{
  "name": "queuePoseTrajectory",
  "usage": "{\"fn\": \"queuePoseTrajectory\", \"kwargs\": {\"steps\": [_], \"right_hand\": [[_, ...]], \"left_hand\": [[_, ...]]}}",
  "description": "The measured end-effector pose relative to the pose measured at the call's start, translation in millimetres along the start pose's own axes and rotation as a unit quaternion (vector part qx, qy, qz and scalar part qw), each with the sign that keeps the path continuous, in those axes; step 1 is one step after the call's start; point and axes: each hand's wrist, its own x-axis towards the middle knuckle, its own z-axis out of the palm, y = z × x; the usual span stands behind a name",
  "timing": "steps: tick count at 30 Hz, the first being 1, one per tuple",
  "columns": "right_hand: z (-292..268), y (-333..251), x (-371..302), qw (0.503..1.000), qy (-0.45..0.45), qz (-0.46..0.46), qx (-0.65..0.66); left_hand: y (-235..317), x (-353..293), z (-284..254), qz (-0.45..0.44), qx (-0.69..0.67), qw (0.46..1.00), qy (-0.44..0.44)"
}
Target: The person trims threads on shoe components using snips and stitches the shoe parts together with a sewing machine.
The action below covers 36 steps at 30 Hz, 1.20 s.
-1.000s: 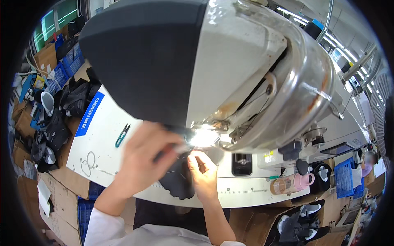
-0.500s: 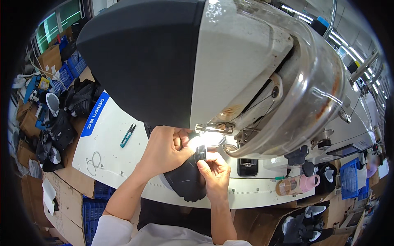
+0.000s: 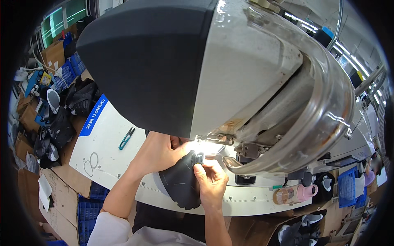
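A black shoe upper point(image 3: 180, 184) with a scalloped lower edge lies on the sewing machine's white bed, under the bright lamp glare by the needle. My left hand point(image 3: 160, 151) is closed on its upper left side, with thumb and fingers pinching close to the light. Lower down on the right edge, my right hand point(image 3: 212, 182) grips the upper between thumb and bent fingers, beside a small dark strip. The sewing machine's head point(image 3: 246, 69), grey and black, hangs over both hands. Glare and the machine hide the needle and some of my left fingertips.
Teal-handled thread snips point(image 3: 127, 138) and a loop of thread point(image 3: 91, 164) lie left on the white table. A pink-capped bottle point(image 3: 295, 194) lies at the right. Black shoe parts point(image 3: 61, 127) are heaped at far left; an open carton point(image 3: 262, 225) stands lower right.
The view has shifted slightly, so the machine head looks larger and farther right. Both hands keep their hold on the shoe upper. The thread lever that showed on the machine's front is no longer visible.
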Motion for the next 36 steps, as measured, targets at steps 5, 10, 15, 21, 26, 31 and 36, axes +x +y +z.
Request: {"fn": "queuePoseTrajectory", "kwargs": {"steps": [5,10,15,21,26,31,36], "right_hand": [[5,-9,-5,1.000,0.019,0.014,-0.011],[-15,-19,-9,0.994,-0.005,-0.018,-0.109],[-19,-19,12,0.942,-0.269,0.185,-0.082],[-29,-61,-28,0.946,-0.212,0.208,-0.129],[-25,-59,-20,0.942,-0.220,0.074,-0.241],[-33,-61,-23,0.955,-0.215,0.178,-0.103],[-35,-53,-21,0.957,-0.217,0.179,-0.076]], "left_hand": [[8,-5,-7,0.065,-0.041,0.996,0.044],[21,-24,-4,0.034,-0.015,0.997,0.061],[31,-32,8,0.020,0.062,0.996,0.064],[38,-24,11,-0.025,0.157,0.987,-0.008],[29,-18,21,-0.093,0.196,0.976,-0.003],[13,-29,24,-0.038,-0.003,0.998,0.048],[9,-33,27,-0.034,-0.069,0.996,0.047]]}}
